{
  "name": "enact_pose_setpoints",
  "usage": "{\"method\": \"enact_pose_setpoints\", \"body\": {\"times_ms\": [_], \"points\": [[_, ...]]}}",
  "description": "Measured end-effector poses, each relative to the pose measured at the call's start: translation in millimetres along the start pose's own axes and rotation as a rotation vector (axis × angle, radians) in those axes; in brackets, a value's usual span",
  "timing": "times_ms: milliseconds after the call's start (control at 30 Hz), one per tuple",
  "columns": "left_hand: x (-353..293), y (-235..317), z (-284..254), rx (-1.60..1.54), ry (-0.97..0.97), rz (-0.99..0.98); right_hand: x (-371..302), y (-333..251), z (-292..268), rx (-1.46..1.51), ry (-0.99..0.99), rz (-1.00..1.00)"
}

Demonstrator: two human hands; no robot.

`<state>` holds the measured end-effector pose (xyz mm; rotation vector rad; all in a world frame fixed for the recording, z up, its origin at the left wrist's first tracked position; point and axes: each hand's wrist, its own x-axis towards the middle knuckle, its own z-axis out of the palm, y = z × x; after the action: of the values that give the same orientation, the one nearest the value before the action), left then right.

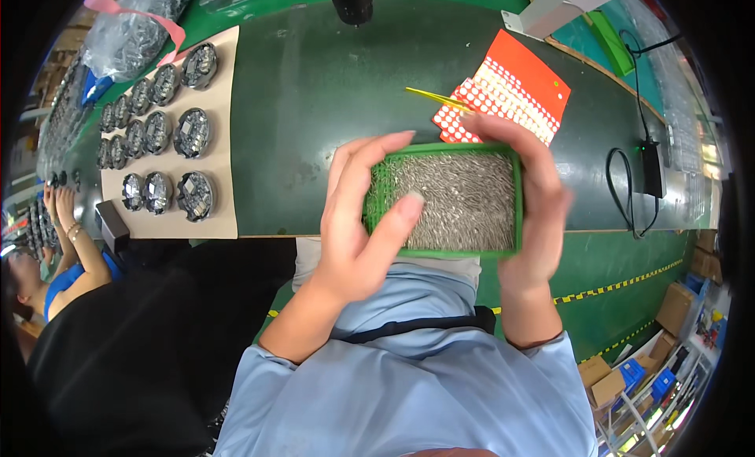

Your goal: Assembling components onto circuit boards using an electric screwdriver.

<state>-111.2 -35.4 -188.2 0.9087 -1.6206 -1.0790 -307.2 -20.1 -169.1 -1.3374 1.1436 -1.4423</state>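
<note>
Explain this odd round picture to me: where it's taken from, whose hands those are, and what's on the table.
There's no machine here. A fisheye camera worn on a person's head looks down, so straight edges bend near the rim. The person's bare left hand and right hand hold a green tray from opposite sides; it is full of small metal pieces. On the dark green worktable, a beige sheet at left carries rows of round electronic-looking parts. Toward the right are yellow tweezers, red sheets with white dots and a black power adapter.
</note>
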Motion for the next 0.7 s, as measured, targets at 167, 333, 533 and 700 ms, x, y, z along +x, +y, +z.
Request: {"method": "enact_pose_setpoints", "body": {"times_ms": [167,333,533,700], "points": [[0,-2,-3,0.047,-0.026,-0.049,-1,-2,-4,-0.173,-0.06,-0.133],[-1,-6,-6,0.108,-0.04,-0.038,9,-1,1,-0.086,-0.035,0.024],[0,1,-9,0.172,-0.077,0.013,10,0,1,-0.001,0.001,0.079],[1,13,-6,0.208,-0.134,-0.089,10,9,-5,-0.006,-0.047,-0.02]]}}
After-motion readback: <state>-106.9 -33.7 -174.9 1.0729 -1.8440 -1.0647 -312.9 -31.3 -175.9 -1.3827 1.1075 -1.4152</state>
